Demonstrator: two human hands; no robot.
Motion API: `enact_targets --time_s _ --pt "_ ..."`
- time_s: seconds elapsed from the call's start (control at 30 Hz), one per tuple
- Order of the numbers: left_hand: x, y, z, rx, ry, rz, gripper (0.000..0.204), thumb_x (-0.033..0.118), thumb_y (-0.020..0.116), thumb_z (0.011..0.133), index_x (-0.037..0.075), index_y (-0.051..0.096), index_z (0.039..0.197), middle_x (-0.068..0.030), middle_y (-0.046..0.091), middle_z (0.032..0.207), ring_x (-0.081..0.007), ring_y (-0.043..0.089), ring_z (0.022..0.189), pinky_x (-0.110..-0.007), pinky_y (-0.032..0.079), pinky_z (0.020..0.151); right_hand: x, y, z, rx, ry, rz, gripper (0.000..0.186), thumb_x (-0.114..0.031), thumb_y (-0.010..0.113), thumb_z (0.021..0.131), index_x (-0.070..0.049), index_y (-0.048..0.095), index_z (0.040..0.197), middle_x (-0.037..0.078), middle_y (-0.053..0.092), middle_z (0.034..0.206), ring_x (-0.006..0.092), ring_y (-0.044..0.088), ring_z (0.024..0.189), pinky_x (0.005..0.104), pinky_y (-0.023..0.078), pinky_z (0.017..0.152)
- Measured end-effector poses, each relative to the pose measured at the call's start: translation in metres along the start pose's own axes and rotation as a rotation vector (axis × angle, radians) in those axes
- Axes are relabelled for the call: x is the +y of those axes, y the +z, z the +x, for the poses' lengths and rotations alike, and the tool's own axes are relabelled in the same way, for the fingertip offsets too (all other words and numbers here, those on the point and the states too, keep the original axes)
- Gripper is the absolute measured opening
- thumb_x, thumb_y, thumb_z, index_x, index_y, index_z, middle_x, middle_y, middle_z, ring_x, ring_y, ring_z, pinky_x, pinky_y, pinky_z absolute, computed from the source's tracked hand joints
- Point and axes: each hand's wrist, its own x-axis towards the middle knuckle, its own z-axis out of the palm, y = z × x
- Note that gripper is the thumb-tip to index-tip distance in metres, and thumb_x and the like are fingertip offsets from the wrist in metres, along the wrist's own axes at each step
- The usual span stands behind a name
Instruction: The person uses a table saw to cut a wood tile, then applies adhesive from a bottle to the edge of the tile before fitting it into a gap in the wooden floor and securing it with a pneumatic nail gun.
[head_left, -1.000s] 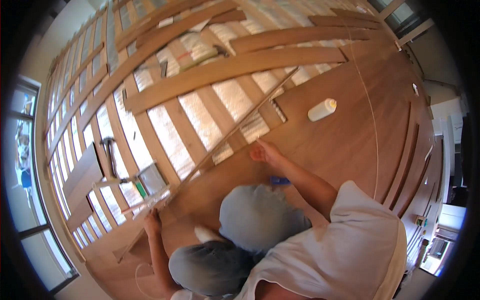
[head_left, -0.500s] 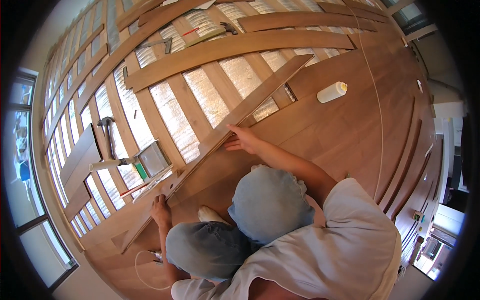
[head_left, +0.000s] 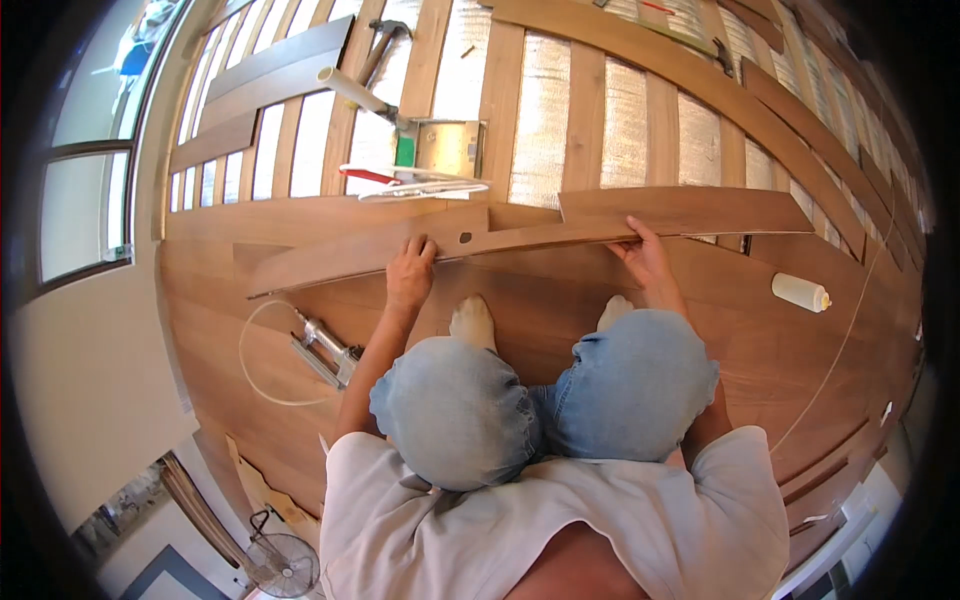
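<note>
I squat on a wooden floor with both knees in blue jeans below me. A long brown floor plank [head_left: 470,244] lies across the view in front of my bare feet. My left hand [head_left: 410,272] presses on its left part, fingers curled over the plank's far edge. My right hand [head_left: 645,256] grips the plank further right, thumb on top. The plank rests at the edge of the laid boards [head_left: 560,320], against the open joists [head_left: 585,110].
A nail gun [head_left: 322,350] with a white hose lies at my left. A white bottle [head_left: 800,292] lies on the floor at right. A hammer [head_left: 375,55], a small box [head_left: 445,148] and a red-handled tool [head_left: 400,180] sit on the joists. A fan [head_left: 280,565] stands lower left.
The view has swung round, so the plank now runs left to right in front of me. Both hands have come onto the plank, closer together than before.
</note>
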Motion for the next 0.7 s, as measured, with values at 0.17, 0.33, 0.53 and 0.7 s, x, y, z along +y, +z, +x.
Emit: enact_targets --time_s 0.17,0.33,0.53,0.7 --pt "0.013 -0.02 -0.034 0.158 -0.014 -0.032 0.028 0.003 0.061 0.082 0.008 0.063 0.11 -0.0053 0.063 0.113 -0.0279 0.062 0.105 -0.039 0.054 0.079 -0.007 0.012 -0.046 0.001 -0.001 -0.057 0.025 -0.017 0.064 0.094 -0.004 0.061 0.115 0.011 0.066 0.116 0.0253 0.063 0.11 0.0456 0.055 0.095" --pt "0.025 -0.042 -0.055 0.324 0.026 -0.021 0.033 0.0 0.062 0.076 0.004 0.063 0.109 -0.0107 0.061 0.117 -0.0316 0.058 0.111 -0.042 0.049 0.093 -0.012 0.016 -0.078 -0.003 -0.101 -0.045 0.023 -0.017 0.066 0.092 -0.007 0.063 0.112 0.007 0.069 0.108 0.0208 0.068 0.097 0.0359 0.059 0.075" --pt "0.022 -0.096 -0.048 0.113 -0.101 0.021 0.051 0.005 0.069 0.077 0.006 0.055 0.127 -0.0138 0.057 0.129 -0.037 0.052 0.12 -0.047 0.041 0.103 -0.002 0.03 -0.079 -0.027 -0.051 0.034 0.024 -0.016 0.064 0.092 -0.005 0.063 0.113 0.009 0.07 0.111 0.023 0.069 0.098 0.0383 0.06 0.077" --pt "-0.005 -0.147 -0.001 -0.035 -0.212 -0.436 0.075 0.023 0.083 0.075 0.006 0.048 0.139 -0.0186 0.055 0.135 -0.0384 0.05 0.126 -0.046 0.042 0.104 0.014 0.028 -0.074 -0.031 -0.063 0.067 0.027 -0.018 0.063 0.093 -0.004 0.063 0.115 0.011 0.069 0.113 0.0249 0.069 0.103 0.0403 0.061 0.082"
